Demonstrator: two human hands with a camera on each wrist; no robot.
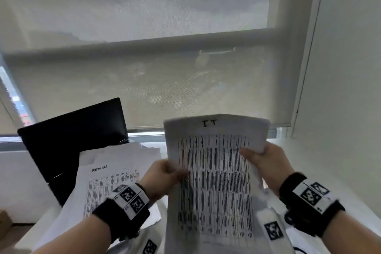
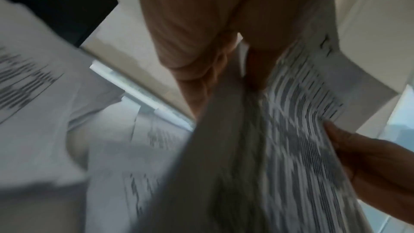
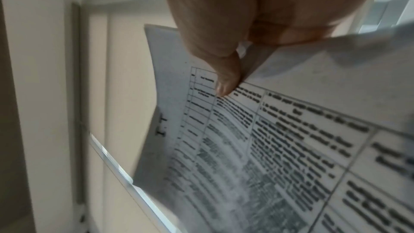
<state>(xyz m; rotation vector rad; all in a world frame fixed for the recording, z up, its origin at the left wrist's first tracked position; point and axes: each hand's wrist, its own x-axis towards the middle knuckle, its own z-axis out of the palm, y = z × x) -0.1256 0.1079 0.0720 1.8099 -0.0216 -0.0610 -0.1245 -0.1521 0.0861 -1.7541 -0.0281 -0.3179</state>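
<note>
Nearest the head camera, a black wrist band with square black-and-white markers is worn on each forearm: the left band and the right band. Just beyond them, a bundle of printed papers is held up off the desk between both hands. It is roughly upright, with its printed table turned toward the person and "IT" handwritten near its top edge.

The bundle's left edge is pinched by the left hand, with the thumb laid on the front and the fingers curled behind. Its upper right edge is gripped by the right hand. In the right wrist view the thumb is seen pressed flat on the printed table, with the other fingers hidden behind the paper. The left wrist view is blurred.

To the left and lower down, a loose pile of papers is spread on the white desk, partly covering the base of an open laptop whose screen is dark. A window blind is drawn down behind everything.
</note>
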